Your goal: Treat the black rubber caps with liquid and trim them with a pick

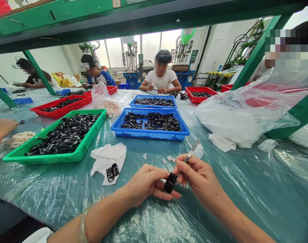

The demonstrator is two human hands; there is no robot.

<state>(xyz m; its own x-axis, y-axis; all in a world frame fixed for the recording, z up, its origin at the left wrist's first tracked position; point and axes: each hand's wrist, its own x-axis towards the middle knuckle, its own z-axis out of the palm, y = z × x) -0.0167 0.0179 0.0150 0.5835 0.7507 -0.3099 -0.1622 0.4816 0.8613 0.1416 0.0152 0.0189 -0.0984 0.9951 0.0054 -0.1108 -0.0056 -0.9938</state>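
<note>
My left hand (150, 184) pinches a small glossy black plastic part (170, 183) between thumb and fingers. In my right hand (194, 168) is a pair of metal tweezers (193, 150), its broad end pointing up and away. The lower end of the tweezers meets the upper edge of the black part; the exact contact is hidden by my fingers. To the left, two similar black parts (112, 172) rest on a crumpled white cloth (109, 155). Small white scraps (170, 158) lie just beyond my hands.
A green tray (55, 158) and a blue tray (150, 134), both with many black parts, stand ahead. Red trays (42, 113) are farther back. A clear plastic bag (240, 114) bulges at right. A green shelf beam (143, 20) crosses overhead. Several people sit around the table.
</note>
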